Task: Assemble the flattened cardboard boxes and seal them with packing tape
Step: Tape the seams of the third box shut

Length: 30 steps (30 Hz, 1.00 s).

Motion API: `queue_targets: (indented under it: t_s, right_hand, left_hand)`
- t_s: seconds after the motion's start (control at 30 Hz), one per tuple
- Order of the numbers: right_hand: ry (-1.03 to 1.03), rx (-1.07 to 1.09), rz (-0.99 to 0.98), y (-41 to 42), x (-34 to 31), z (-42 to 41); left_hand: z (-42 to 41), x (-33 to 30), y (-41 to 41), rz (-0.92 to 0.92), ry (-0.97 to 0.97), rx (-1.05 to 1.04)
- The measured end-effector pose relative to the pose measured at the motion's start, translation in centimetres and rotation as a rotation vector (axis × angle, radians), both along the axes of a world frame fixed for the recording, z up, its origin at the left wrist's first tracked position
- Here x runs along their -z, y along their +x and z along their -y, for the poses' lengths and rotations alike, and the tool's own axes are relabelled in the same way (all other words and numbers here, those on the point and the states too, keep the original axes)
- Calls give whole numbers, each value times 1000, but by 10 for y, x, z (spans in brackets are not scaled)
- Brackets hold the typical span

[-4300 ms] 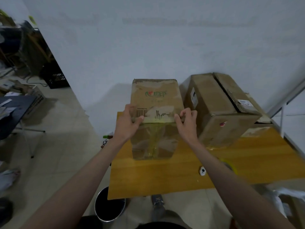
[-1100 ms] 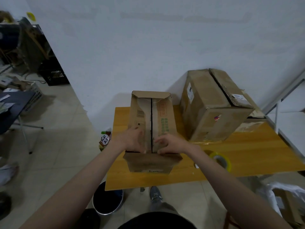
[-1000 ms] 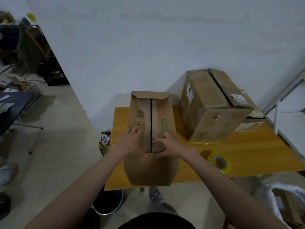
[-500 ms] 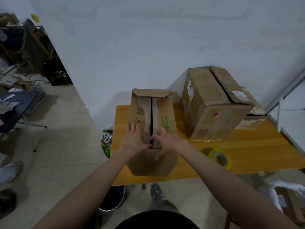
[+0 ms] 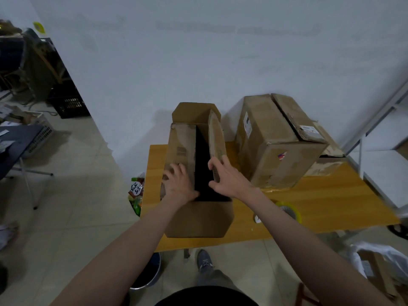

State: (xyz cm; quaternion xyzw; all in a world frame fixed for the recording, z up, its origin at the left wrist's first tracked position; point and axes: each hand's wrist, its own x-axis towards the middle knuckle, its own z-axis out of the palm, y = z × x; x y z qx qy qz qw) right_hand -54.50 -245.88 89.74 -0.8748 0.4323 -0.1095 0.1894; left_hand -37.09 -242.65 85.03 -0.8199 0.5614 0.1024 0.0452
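A small brown cardboard box [image 5: 194, 173] stands on the yellow wooden table [image 5: 320, 202], near its left end; its top is partly open, with a dark gap between the two long flaps; the near short flap hangs down toward the person, and the far short flap stands up. The left hand [image 5: 180, 184] lies flat on the left flap with its fingers straight, pressing it down; the right hand [image 5: 227, 177] holds the edge of the right flap, fingers on top and thumb under it, and that flap tilts up. A big brown cardboard box [image 5: 278, 140] sits just to the right; a roll of yellow packing tape [image 5: 291, 212] lies on the table, partly hidden by the right arm.
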Motion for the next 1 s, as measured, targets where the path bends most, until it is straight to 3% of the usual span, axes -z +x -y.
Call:
queue_targets:
  t_s: [0.1, 0.23, 0.4, 0.63, 0.77, 0.87, 1.0]
  right_hand:
    - [0, 79, 84, -11, -5, -1]
    - [-44, 207, 224, -27, -4, -1]
    - [-75, 391, 292, -35, -2, -2]
    - [36, 567, 325, -36, -2, -3]
    - [55, 474, 304, -31, -2, -2]
    - [133, 312, 285, -18, 1, -4]
    - [175, 132, 12, 1, 11, -7]
  left_hand:
    - [4, -20, 6, -210, -62, 25]
    - [-8, -50, 38, -433, -288, 88]
    - [-25, -67, 83, -462, -512, 145]
    - [-30, -66, 111, -586, -553, -121]
    - [-33, -65, 104, -624, -548, -126]
    - [-33, -68, 86, -617, -486, 11]
    - [-27, -69, 57, -498, -279, 228]
